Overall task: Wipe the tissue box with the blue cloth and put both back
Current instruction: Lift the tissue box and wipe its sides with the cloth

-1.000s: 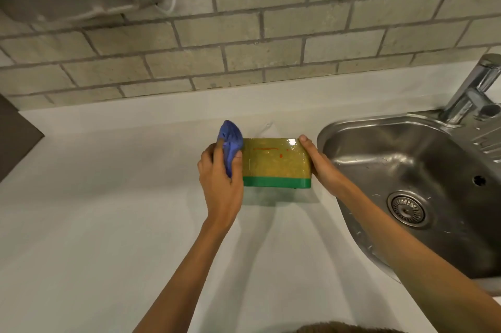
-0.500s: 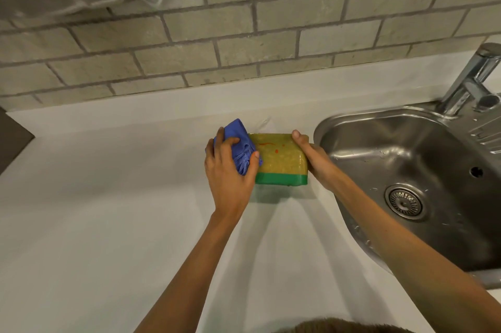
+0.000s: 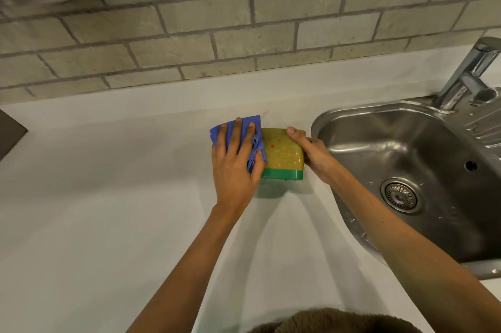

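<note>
Just left of the sink point(image 3: 352, 126), on the white counter point(image 3: 108, 210), stands the tissue box point(image 3: 284, 153), yellow above a green base. On the box's far side from the sink, the left hand point(image 3: 234, 167) presses the blue cloth point(image 3: 235, 132) flat against it, fingers spread. On the sink side, the right hand point(image 3: 314, 153) grips the box.

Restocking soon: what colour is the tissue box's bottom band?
Green, below a yellow speckled top, on the tissue box; head view.
</note>
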The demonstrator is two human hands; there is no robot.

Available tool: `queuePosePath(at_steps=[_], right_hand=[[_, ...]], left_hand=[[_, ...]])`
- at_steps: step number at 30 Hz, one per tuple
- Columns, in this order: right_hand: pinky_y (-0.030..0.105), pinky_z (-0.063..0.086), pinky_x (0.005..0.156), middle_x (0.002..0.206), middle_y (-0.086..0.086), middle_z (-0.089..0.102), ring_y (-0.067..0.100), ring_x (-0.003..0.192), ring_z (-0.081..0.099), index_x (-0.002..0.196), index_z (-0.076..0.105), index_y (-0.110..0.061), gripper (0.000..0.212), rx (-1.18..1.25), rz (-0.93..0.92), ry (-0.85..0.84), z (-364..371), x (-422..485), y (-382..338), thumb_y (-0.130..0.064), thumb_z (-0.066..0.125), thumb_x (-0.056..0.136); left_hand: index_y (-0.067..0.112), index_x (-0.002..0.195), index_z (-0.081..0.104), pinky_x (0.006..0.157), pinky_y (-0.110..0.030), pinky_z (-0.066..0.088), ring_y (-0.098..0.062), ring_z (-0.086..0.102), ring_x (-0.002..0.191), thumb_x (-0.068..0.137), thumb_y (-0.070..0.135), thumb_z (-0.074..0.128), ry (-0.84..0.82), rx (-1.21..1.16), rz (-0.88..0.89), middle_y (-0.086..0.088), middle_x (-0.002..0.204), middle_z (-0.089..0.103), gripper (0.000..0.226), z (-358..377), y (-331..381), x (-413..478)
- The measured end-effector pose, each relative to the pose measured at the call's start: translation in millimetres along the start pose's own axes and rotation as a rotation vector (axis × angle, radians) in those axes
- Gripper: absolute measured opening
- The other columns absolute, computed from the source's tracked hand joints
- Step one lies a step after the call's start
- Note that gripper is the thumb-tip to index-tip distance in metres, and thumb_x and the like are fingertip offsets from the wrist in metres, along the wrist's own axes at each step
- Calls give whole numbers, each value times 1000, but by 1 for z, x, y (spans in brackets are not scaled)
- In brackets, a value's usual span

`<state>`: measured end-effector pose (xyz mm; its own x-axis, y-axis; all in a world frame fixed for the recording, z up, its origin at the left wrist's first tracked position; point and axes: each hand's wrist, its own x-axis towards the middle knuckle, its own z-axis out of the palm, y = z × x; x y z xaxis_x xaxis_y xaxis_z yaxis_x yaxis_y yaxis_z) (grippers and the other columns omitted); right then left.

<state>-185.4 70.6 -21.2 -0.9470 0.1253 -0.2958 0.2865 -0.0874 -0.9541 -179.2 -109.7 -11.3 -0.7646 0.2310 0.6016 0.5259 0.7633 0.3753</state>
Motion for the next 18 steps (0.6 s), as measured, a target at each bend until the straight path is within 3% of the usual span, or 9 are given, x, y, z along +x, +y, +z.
queuePosePath(at_steps=[3, 8, 13, 18], right_hand=[[20, 49, 71, 93, 0, 65, 12, 89, 63, 90, 57, -21, 39, -9, 2, -1, -1, 1, 0, -55, 63, 71], [19, 49, 66, 93, 1, 65, 11, 87, 63, 94, 57, -17, 39, 4, 17, 0, -2, 1, -1, -50, 63, 75], [22, 50, 70, 102, 3, 65, 14, 95, 63, 114, 54, -11, 81, 36, 9, 8, 0, -1, 1, -63, 64, 52], [23, 48, 74, 100, 0, 65, 12, 95, 62, 96, 58, -19, 68, 52, 32, -12, 0, 0, 2, -69, 60, 51]], left_hand=[[6, 125, 59, 105, -49, 40, -42, 43, 130, 88, 27, 47, 4, 20, 66, -18, 136, 54, 45, -3, -16, -12], [4, 123, 60, 105, -48, 39, -43, 41, 130, 85, 24, 46, 27, -50, -115, -18, 137, 53, 45, -2, 1, 6], [6, 129, 55, 105, -54, 40, -32, 33, 133, 87, 26, 47, 28, 46, 127, -19, 137, 53, 47, 7, 1, -11], [5, 129, 55, 106, -53, 37, -30, 30, 132, 88, 24, 46, 31, 51, 119, -20, 137, 53, 46, 5, 0, -17]])
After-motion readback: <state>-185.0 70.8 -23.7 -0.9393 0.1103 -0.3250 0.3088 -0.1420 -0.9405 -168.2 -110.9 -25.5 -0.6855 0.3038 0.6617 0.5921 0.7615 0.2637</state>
